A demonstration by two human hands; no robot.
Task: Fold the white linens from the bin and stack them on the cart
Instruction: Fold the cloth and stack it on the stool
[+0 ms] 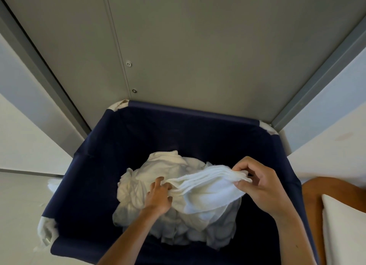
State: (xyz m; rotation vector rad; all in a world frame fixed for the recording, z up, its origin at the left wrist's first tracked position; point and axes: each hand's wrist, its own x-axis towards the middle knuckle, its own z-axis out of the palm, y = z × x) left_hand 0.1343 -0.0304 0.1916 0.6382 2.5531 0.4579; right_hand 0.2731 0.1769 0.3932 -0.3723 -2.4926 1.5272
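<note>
A navy fabric bin [111, 146] fills the lower middle of the view. Inside lies a crumpled heap of white linens [138, 187]. Above the heap a white terry cloth [206, 187] is stretched between both hands, its edge bunched in folds. My left hand [159, 197] grips its left end, low inside the bin. My right hand [261, 185] pinches the gathered right end between thumb and fingers, a little higher.
A grey panelled door [178, 47] in a metal frame rises behind the bin. At the lower right stands a wooden surface [313, 193] bearing a white folded linen [344, 231]. Pale floor lies to the left.
</note>
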